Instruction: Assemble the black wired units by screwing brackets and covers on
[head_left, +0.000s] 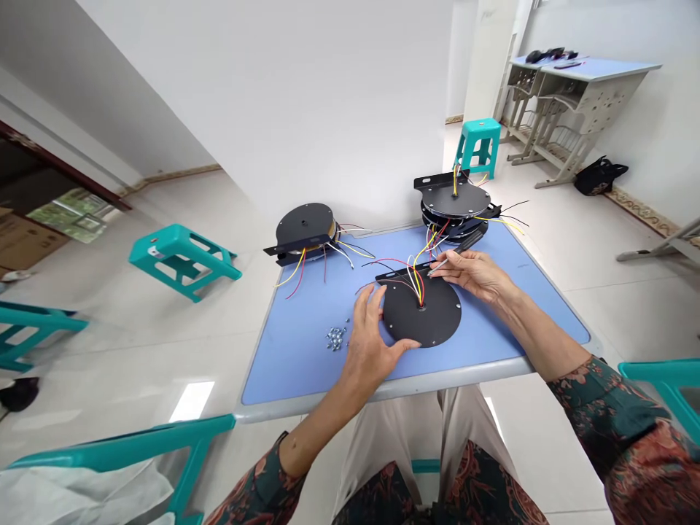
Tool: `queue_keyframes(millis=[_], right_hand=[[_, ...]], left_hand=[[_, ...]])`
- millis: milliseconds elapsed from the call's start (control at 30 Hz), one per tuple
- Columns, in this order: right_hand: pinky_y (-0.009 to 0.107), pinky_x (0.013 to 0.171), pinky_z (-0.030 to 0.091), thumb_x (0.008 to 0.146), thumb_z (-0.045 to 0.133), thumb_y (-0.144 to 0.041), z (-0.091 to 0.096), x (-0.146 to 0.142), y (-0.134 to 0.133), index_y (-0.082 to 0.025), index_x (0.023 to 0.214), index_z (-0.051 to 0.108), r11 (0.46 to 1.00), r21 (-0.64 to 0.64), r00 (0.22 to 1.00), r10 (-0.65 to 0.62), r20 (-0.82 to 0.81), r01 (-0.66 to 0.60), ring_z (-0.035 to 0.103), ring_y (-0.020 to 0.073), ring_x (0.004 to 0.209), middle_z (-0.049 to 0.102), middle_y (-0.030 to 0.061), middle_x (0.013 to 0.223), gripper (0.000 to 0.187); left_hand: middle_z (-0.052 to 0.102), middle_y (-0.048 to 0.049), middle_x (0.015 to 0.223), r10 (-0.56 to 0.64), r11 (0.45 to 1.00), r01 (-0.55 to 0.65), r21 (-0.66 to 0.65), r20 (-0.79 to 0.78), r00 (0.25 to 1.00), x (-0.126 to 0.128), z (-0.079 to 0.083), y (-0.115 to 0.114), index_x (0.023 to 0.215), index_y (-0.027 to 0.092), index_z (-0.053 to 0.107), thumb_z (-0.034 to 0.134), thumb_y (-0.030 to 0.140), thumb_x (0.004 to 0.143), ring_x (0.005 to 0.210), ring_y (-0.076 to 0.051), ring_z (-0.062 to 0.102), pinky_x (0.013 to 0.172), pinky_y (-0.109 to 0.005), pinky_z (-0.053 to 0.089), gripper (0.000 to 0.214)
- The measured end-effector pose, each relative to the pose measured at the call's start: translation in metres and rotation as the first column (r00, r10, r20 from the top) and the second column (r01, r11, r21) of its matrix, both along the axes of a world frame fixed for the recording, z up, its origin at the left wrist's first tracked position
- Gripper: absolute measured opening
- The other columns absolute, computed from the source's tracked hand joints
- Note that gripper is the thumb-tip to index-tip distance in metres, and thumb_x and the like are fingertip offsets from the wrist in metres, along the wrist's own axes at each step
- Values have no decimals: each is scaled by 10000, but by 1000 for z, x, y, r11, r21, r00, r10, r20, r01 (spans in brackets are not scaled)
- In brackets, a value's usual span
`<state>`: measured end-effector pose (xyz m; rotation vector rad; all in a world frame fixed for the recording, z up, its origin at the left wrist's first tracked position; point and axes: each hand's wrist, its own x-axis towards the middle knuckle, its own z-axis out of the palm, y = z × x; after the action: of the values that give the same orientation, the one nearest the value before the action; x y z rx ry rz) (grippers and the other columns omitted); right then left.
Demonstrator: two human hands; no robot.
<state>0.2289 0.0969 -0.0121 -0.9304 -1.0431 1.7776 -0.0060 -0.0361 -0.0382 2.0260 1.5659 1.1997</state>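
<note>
Left hand (369,343) spread flat on black round plate (426,317); right hand (470,275) pinching a slim silver tool (439,265) just beside the plate's bracket (402,273).

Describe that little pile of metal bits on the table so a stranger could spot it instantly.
On the blue-topped table, find the round black plate with coloured wires. Just beside the left hand resting on it lies a small heap of silvery fasteners, the only loose small parts there.

Blue-topped table (289,343) | wired black disc (432,313) centre | second disc (304,226) far left | disc stack (453,208) far right | loose metal fasteners (335,338)
</note>
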Motion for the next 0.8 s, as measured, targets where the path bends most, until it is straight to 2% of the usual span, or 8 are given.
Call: queue_keyframes(millis=[67, 133, 233, 300, 400, 633, 800], right_hand=[[273, 811, 579, 829, 796, -413, -1, -1, 0, -145, 838, 756, 1000, 3, 1000, -6, -6, 6, 773, 201, 837, 798, 105, 853, 272], [293, 842, 583, 825, 801, -410, -1, -2, -1, -144, 831, 754, 1000, 6, 1000, -14, -11, 14, 773, 204, 831, 797, 104, 846, 270], [303, 864, 589, 807, 818, -406, -3, -2, -1, -140, 825, 753, 1000, 11, 1000, -14, -25, 15, 773, 208, 829, 798, 103, 846, 275], [307, 867, 594, 790, 831, -414, -3, -2, -1, -142, 820, 753, 1000, 12, 999, -7, -34, 7, 774, 212, 834, 799, 97, 846, 284], [318, 879, 596, 771, 843, -430, -4, -2, 0, -149, 810, 752, 1000, 10, 999, 2, -42, -2, 776, 216, 836, 799, 93, 850, 298], [339, 919, 582, 744, 861, -440, -4, -3, -1, -129, 817, 749, 1000, 27, 999, 5, -42, -4, 775, 221, 827, 794, 114, 858, 339], [339, 927, 586, 708, 877, -469, -3, -3, -1, -145, 794, 758, 999, 48, 1000, 11, -16, -11, 773, 222, 823, 797, 90, 849, 356]], left_hand=[[252, -197, 1606, 9, 1000, -9, 10, -41, 999, 8, 0, -6, 1541, 283, 275, 924, 434, 624, 1452, -404, 364, 1069, -553, 497, 1134], [238, -196, 1617, 28, 1000, -27, 15, -86, 996, 16, -1, -10, 1554, 291, 242, 932, 444, 608, 1478, -416, 318, 1113, -592, 440, 1181], [349, -193, 1558, 50, 999, -47, 23, -127, 991, 23, -3, -12, 1546, 271, 255, 915, 409, 650, 1446, -395, 383, 1128, -591, 421, 1122], [463, -182, 1476, 59, 998, -54, 37, -153, 986, 25, -6, -12, 1522, 252, 304, 886, 388, 700, 1387, -370, 469, 1114, -569, 445, 1016], [551, -165, 1421, 48, 996, -32, 79, -217, 975, 23, -9, -12, 1472, 241, 388, 845, 394, 752, 1331, -347, 535, 1105, -548, 463, 866], [627, -157, 1379, 75, 991, -45, 122, -256, 964, 23, -10, -12, 1399, 218, 487, 831, 389, 765, 1289, -334, 588, 1101, -541, 481, 742], [599, -159, 1419, 71, 995, -54, 79, -227, 971, 23, -10, -14, 1403, 213, 485, 826, 358, 774, 1313, -321, 576, 1113, -517, 480, 731]])
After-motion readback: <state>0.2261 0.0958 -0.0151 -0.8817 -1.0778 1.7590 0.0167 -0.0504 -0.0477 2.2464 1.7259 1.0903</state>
